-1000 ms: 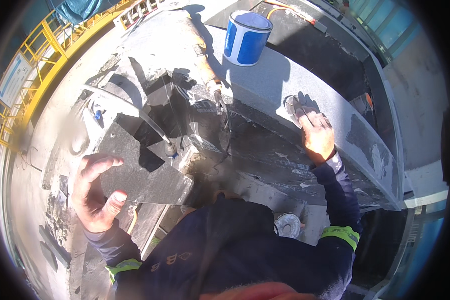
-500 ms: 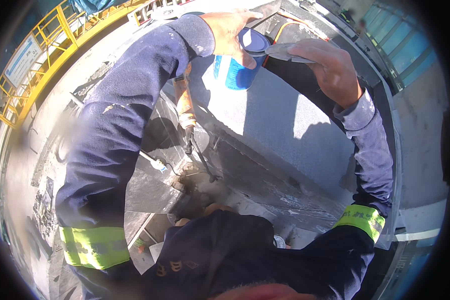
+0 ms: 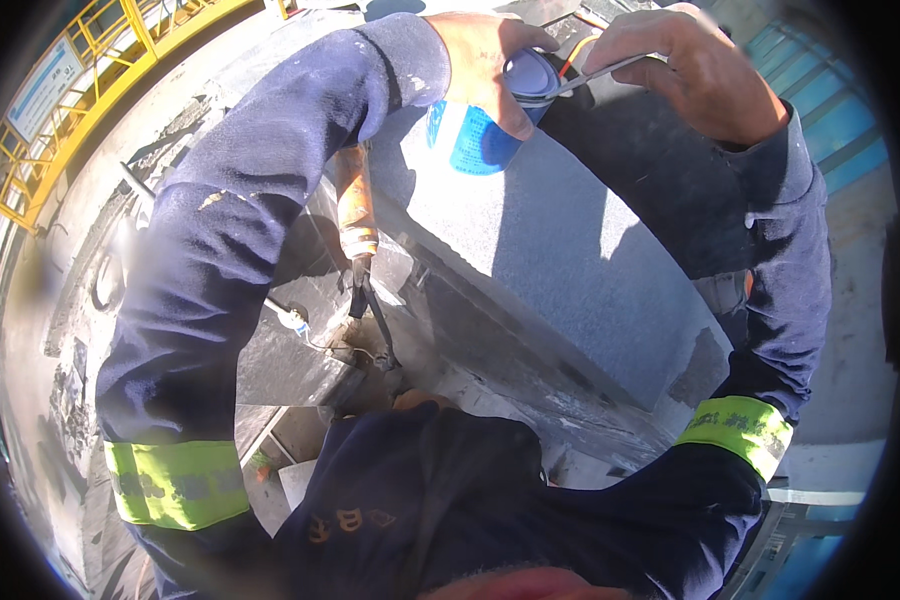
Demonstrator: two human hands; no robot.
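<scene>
At the top middle, my left hand [image 3: 480, 65] is wrapped round the upper side of a blue and white tin can [image 3: 485, 145]. The can stands tilted over a pale grey slab [image 3: 560, 225]; its round top faces up, and I cannot tell whether a lid covers it. To the can's right, my right hand [image 3: 715, 80] pinches a thin, flat grey blade-like piece [image 3: 602, 74], seen nearly edge-on. That piece reaches left to the can's rim and appears to touch it. Its exact kind does not show.
Below my left forearm lies an orange-bodied power tool [image 3: 354, 200] with a black cord. Dark slabs [image 3: 470, 305] with a long edge run diagonally near my body. A white-tipped rod [image 3: 292, 318] lies beside them. Yellow railing [image 3: 82, 115] stands at the far left.
The flat piece has turned from showing its broad face to nearly edge-on, and its end has come to the can's rim. My right hand has risen and moved right; my left still grips the can.
</scene>
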